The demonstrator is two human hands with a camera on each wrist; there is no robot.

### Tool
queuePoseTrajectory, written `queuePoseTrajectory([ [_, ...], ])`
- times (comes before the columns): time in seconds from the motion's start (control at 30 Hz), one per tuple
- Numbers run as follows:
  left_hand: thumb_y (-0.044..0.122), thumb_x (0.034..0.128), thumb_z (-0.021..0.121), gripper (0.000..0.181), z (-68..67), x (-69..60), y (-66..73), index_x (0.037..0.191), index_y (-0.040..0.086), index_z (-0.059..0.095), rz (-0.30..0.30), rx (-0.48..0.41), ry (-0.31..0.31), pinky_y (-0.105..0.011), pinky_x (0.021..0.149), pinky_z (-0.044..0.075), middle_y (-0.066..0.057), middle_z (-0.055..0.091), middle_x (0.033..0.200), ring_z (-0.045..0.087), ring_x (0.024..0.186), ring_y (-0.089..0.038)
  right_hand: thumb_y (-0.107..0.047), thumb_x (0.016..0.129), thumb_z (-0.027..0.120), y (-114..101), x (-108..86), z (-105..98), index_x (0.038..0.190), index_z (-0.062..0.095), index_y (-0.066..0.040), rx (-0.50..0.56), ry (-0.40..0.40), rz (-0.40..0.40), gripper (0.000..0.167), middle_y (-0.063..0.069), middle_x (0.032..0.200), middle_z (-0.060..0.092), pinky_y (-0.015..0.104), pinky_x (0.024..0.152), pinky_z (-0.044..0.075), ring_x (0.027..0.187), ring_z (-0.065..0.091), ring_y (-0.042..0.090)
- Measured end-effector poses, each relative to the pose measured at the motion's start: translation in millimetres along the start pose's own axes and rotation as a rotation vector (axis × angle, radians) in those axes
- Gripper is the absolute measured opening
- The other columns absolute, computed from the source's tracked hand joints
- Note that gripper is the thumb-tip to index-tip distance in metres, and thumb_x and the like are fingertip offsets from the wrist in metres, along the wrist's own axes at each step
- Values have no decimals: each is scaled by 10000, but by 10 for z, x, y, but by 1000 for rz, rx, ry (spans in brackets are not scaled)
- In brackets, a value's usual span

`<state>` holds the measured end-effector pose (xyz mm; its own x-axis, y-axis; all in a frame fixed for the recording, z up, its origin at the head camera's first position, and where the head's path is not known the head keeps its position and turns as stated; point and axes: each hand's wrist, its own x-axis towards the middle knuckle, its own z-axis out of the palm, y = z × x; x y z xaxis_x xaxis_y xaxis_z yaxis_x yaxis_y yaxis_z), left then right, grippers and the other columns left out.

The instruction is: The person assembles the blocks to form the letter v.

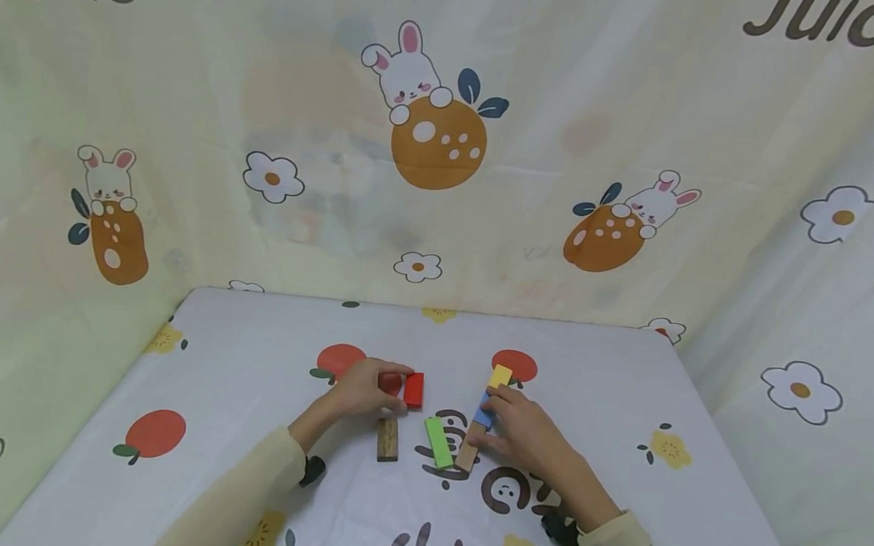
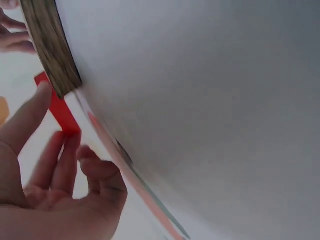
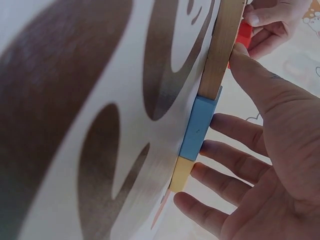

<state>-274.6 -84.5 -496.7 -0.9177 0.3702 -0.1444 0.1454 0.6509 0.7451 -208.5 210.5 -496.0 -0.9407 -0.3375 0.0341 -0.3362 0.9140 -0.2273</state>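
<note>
Landmark: green block (image 1: 439,443), lying flat on the tabletop (image 1: 617,401).

Red block (image 1: 414,390), one. Beyond the green block and to its left, in the left hand (image 1: 360,389). Grip: pinching; thumb at one end of the block, fingertips at the other.

Dark brown block (image 1: 387,440), one. Left of the green block, apart from it; nearest loose piece to the left hand, with no finger seen closed on it.

Light wooden block (image 1: 469,448), blue block (image 1: 484,416), yellow block (image 1: 501,376), three. Set end to end, touching, on a slant to the right of the green block: light wooden just beside it, blue in the middle, yellow farthest off.

Right hand (image 1: 531,433), right of the green block. Grip: spread; fingers reach to the blue and yellow blocks, thumb at the light wooden one, nothing pinched.

Step in hand, as judged: the right hand appears to steady or straighten the three joined blocks, while the left handles the red one. Green and dark brown lie apart from that line.

Next move, as judged: calls for light, even pressure from the right fingers so the joints stay closed, and a level carry of the red block, clear of the dark brown and green ones.
</note>
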Motion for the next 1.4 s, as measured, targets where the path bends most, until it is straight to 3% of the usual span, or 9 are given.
queuePoseTrajectory([
  [0.1, 197, 861, 883, 584, 30, -40, 28, 1414, 233, 699, -1, -35, 34, -519, 1069, 565, -81, 663, 1468, 559, 1353, -314, -515, 849, 855, 1, -2, 2, 1318, 718, -76, -1, -5, 3, 657, 132, 1491, 637, 498, 1098, 556, 1376, 614, 345],
  [0.4, 199, 845, 892, 582, 114, -138, 125, 1396, 240, 712, -92, -129, 104, -515, 1030, 588, -99, 656, 1466, 538, 1385, -342, -523, 844, 855, 1, -2, 33, 1323, 714, -79, 9, -22, 26, 668, 130, 1501, 628, 499, 1111, 547, 1389, 605, 341],
  [0.9, 200, 838, 892, 584, 273, -217, 196, 1394, 228, 714, -182, -131, 190, -474, 949, 630, -131, 658, 1456, 557, 1360, -356, -531, 853, 845, 4, 7, 28, 1335, 710, -84, 15, -29, 34, 672, 129, 1511, 622, 509, 1123, 537, 1404, 593, 342],
  [1.27, 193, 829, 897, 587, 317, -229, 287, 1388, 196, 717, -163, -107, 208, -559, 1003, 584, -143, 677, 1430, 586, 1321, -349, -491, 856, 854, 7, 13, -12, 1301, 718, -49, -10, -5, -15, 641, 151, 1482, 638, 498, 1128, 533, 1394, 598, 351],
  [1.4, 193, 826, 898, 575, 347, -215, 293, 1375, 197, 726, -159, -98, 213, -649, 1095, 474, -133, 692, 1411, 597, 1311, -340, -494, 849, 859, 8, 9, -13, 1306, 716, -49, -2, -9, -9, 653, 150, 1481, 637, 507, 1121, 537, 1386, 601, 354],
])
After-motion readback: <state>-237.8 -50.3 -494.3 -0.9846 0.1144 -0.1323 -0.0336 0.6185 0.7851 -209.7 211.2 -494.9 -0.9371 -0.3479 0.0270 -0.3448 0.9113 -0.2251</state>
